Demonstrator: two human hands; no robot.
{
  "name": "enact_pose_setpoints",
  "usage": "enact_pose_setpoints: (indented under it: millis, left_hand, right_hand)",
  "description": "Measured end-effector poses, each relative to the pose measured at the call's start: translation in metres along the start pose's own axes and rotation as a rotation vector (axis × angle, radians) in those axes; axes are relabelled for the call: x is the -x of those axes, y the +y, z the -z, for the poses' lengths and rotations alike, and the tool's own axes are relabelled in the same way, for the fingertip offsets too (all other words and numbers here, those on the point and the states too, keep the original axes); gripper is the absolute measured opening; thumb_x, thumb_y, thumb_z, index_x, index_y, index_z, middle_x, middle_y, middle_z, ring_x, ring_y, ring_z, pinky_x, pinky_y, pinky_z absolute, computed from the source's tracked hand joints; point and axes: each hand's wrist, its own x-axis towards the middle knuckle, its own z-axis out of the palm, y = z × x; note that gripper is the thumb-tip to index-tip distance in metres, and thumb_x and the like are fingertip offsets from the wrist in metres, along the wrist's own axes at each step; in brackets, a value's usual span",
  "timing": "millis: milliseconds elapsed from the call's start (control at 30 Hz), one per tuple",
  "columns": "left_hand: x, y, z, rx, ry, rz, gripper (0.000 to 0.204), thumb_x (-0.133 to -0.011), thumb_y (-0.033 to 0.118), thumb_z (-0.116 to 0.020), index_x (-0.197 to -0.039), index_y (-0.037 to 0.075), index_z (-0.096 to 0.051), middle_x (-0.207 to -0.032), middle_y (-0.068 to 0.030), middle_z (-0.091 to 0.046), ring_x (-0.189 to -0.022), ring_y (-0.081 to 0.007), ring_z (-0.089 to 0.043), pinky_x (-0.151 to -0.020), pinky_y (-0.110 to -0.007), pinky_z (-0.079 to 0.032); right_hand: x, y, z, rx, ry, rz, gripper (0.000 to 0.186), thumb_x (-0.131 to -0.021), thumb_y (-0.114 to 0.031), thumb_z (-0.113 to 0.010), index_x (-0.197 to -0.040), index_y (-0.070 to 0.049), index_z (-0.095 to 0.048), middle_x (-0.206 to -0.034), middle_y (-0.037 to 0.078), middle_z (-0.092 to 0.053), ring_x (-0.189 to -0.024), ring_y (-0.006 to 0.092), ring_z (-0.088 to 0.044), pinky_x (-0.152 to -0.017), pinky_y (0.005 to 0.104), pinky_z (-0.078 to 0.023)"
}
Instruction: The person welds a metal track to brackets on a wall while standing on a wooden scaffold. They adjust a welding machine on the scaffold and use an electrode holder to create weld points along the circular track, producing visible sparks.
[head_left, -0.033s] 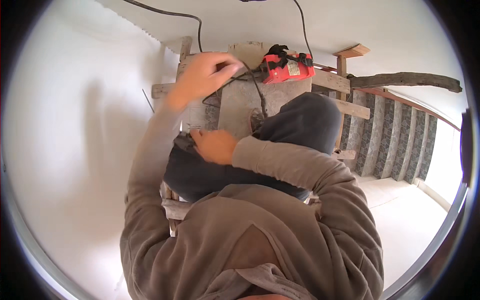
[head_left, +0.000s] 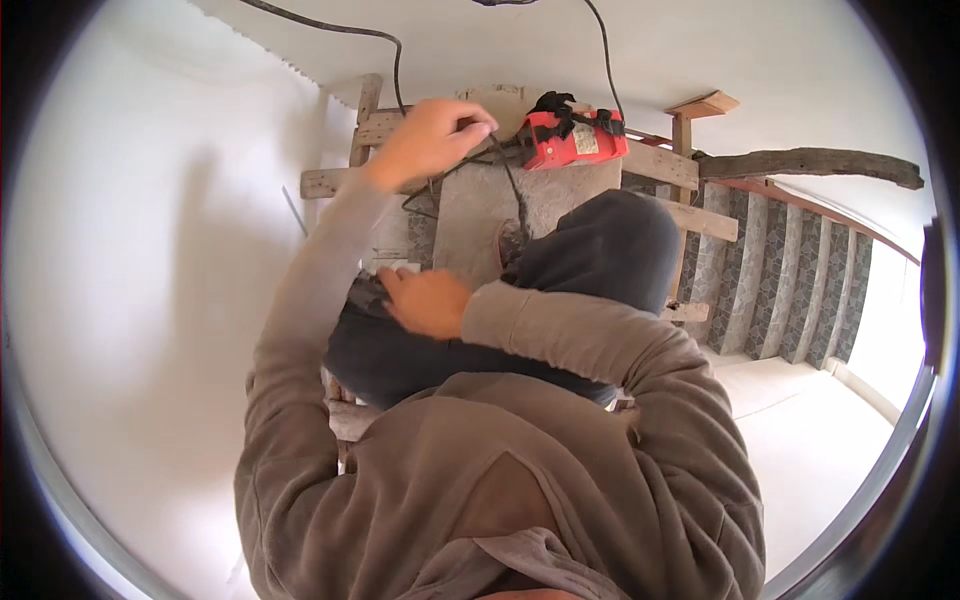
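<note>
My left hand is held out over the boards ahead of me, thumb and fingers pinched together. A black cable runs from its fingertips down toward the dark foot-end of my bent leg. Across my lap lies my right forearm, and my right hand has its fingers curled at a dark, mottled thing beside my left thigh. What those fingers grip, if anything, is too small to make out. A pale piece shows just beyond them.
I sit on a rough timber platform with a dusty board. A red case with black straps stands at its far side. A weathered wooden pole juts out at right, above patterned steps. A white wall rises at left.
My left hand has shifted a little to the right, its thumb and fingers now closer together, and the cable beside it has straightened somewhat. My right hand has hardly moved.
</note>
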Motion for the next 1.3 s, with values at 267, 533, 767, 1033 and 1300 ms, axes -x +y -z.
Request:
enact_pose_setpoints:
  millis: [267, 533, 767, 1033, 1300]
  left_hand:
    - [-0.113, -0.225, -0.162, -0.545, -0.181, 0.423, 0.028, -0.087, 0.027, -0.072, -0.108, 0.01, -0.079, -0.112, -0.0167, -0.075, -0.107, -0.0385, -0.071, -0.092, -0.045, -0.056]
    - [-0.111, -0.226, -0.192, -0.53, -0.255, 0.464, 0.036, -0.083, 0.025, -0.078, -0.116, 0.01, -0.074, -0.117, -0.017, -0.073, -0.111, -0.039, -0.068, -0.092, -0.049, -0.056]
    - [-0.116, -0.224, -0.189, -0.597, -0.289, 0.321, 0.036, -0.08, 0.016, -0.077, -0.115, 0.011, -0.074, -0.113, -0.0177, -0.074, -0.11, -0.0395, -0.069, -0.092, -0.049, -0.055]
    - [-0.112, -0.26, -0.185, -0.389, -0.194, 0.399, 0.031, -0.079, 0.018, -0.077, -0.109, 0.01, -0.075, -0.113, -0.0178, -0.074, -0.109, -0.0376, -0.07, -0.093, -0.048, -0.055]
    - [-0.12, -0.217, -0.21, -0.386, -0.144, 0.376, 0.03, -0.077, 0.009, -0.077, -0.107, 0.009, -0.073, -0.108, -0.0189, -0.072, -0.108, -0.0401, -0.068, -0.091, -0.047, -0.055]
  right_hand:
    - [0.005, -0.017, -0.039, -0.491, 0.174, 0.246, 0.053, -0.091, -0.034, -0.066, -0.134, -0.004, -0.057, -0.124, 0.024, -0.065, -0.109, 0.0463, -0.065, -0.094, 0.0487, -0.055]
    - [0.016, -0.011, -0.034, -0.683, -0.067, -0.039, 0.063, -0.091, -0.037, -0.064, -0.147, -0.009, -0.052, -0.152, 0.018, -0.049, -0.143, 0.0366, -0.044, -0.122, 0.0444, -0.032]
    - [0.008, -0.002, -0.033, -0.524, -0.121, 0.026, 0.064, -0.087, -0.034, -0.068, -0.144, -0.007, -0.054, -0.148, 0.02, -0.054, -0.138, 0.0381, -0.05, -0.119, 0.0443, -0.037]
    - [0.006, -0.006, -0.051, -0.677, -0.1, 0.068, 0.069, -0.09, -0.037, -0.069, -0.147, -0.004, -0.05, -0.154, 0.021, -0.047, -0.146, 0.0372, -0.04, -0.123, 0.0439, -0.031]
    - [0.003, 0.007, -0.04, -0.655, -0.069, -0.04, 0.075, -0.089, -0.038, -0.069, -0.152, -0.006, -0.043, -0.16, 0.019, -0.039, -0.15, 0.0392, -0.032, -0.126, 0.047, -0.024]
